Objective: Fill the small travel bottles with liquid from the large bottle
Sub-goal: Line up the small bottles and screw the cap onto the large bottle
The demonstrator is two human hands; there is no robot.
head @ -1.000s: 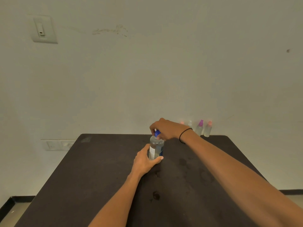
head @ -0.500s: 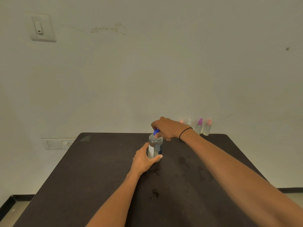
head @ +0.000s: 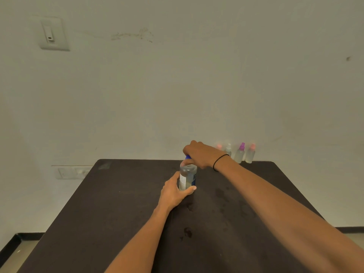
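Dark surface [head: 122,213] carries everything. Large bottle [head: 188,177] stands upright near its middle, blue cap [head: 187,157] on. Four small travel bottles [head: 239,154] line the far edge by the wall, well apart from it, caps on.

Step, by my read: working the cap. Can't tell whether it's loosening or tightening. Next move if opening: lift cap clear, keep body steady, bring a small bottle over.

Left hand [head: 174,192] wraps the lower body, fingers curled round the label. Right hand [head: 201,154] sits over the top, fingers pinching the cap.
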